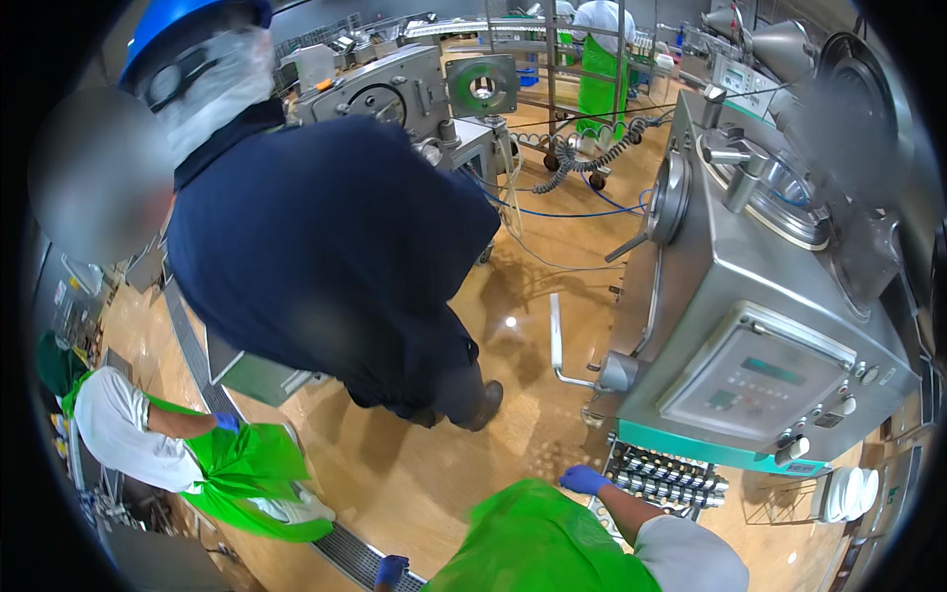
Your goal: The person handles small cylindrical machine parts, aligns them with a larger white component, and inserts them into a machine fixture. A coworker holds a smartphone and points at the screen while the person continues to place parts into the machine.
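Note:
My left hand [392,569] wears a blue glove and hangs low at the bottom edge, beside a floor drain grate [357,555]. Its fingers look curled together, with nothing seen in them. Over the tan floor, my right hand [584,480], gloved in blue too, is loosely closed and appears to hold nothing. Close to it, rows of short silver cylinders [663,478] sit on a metal frame under a large steel machine [745,247]. Whether the hand touches that frame I cannot tell. A green apron [538,543] covers my front.
A person in dark blue clothes and a blue helmet [330,217] stands close ahead. At left, another person in a green apron [252,474] bends over. The steel machine's bent handle [557,340] juts out. Coiled cable [592,163] and blue hoses hang farther back.

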`<control>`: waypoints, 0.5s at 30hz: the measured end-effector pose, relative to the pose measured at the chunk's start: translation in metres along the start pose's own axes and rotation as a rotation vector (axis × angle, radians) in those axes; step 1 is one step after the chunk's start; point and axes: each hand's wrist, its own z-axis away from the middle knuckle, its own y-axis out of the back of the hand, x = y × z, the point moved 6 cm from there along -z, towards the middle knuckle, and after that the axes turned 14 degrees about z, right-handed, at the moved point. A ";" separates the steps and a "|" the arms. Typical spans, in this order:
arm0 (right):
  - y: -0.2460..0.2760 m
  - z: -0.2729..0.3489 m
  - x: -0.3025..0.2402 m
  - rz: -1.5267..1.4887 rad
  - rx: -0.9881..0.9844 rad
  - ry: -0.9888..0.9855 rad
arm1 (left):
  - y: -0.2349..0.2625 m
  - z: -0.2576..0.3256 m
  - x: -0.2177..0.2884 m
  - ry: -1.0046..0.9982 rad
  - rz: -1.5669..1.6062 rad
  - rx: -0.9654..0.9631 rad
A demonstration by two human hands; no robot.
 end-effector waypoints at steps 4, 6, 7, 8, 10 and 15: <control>0.114 -0.147 -0.066 -0.145 0.349 0.111 | 0.152 -0.078 0.086 0.007 0.512 0.294; 0.109 -0.166 -0.042 -0.144 0.298 0.062 | 0.136 -0.104 0.100 -0.002 0.569 0.292; 0.158 -0.197 -0.059 -0.137 0.273 0.080 | 0.160 -0.128 0.125 0.038 0.704 0.416; 0.171 -0.206 -0.062 -0.140 0.205 0.065 | 0.159 -0.131 0.130 0.183 0.686 0.423; 0.174 -0.252 -0.062 -0.091 0.163 0.149 | 0.158 -0.122 0.157 0.241 0.702 0.432; 0.253 -0.307 -0.057 -0.276 0.103 0.122 | 0.105 -0.126 0.193 0.256 0.689 0.458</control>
